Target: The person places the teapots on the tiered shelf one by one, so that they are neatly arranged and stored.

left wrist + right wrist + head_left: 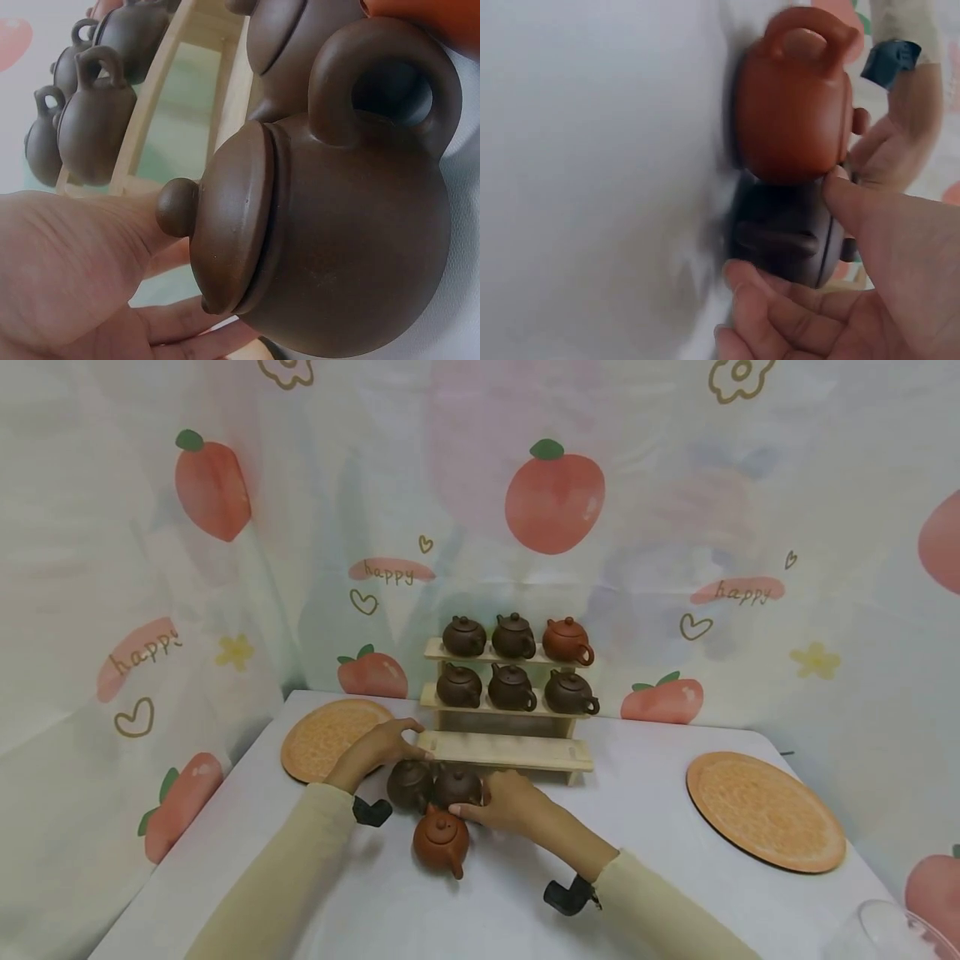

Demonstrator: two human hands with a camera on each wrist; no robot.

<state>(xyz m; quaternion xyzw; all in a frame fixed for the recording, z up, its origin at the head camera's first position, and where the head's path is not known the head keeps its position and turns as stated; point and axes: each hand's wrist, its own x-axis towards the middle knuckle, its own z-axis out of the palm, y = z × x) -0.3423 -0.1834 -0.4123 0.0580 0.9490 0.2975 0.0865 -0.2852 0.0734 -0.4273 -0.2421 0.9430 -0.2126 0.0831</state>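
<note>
On the white table [637, 860], in front of the three-tier wooden rack [498, 749], a left dark-brown teapot [408, 785], a right dark-brown teapot [456, 787] and a red-brown teapot [441, 841] cluster: three. Six more fill the rack's upper two tiers, three each: five dark-brown shelf teapots [512, 688] and one red-brown shelf teapot [565, 642]. The right hand [513, 803] reaches inward, thumb and curled fingers gripping the right dark-brown teapot. The left hand [380, 746] stretches forward, fingers loosely spread, behind the left dark-brown teapot; whether it touches cannot be told. Two round mats [765, 810] flank everything.
</note>
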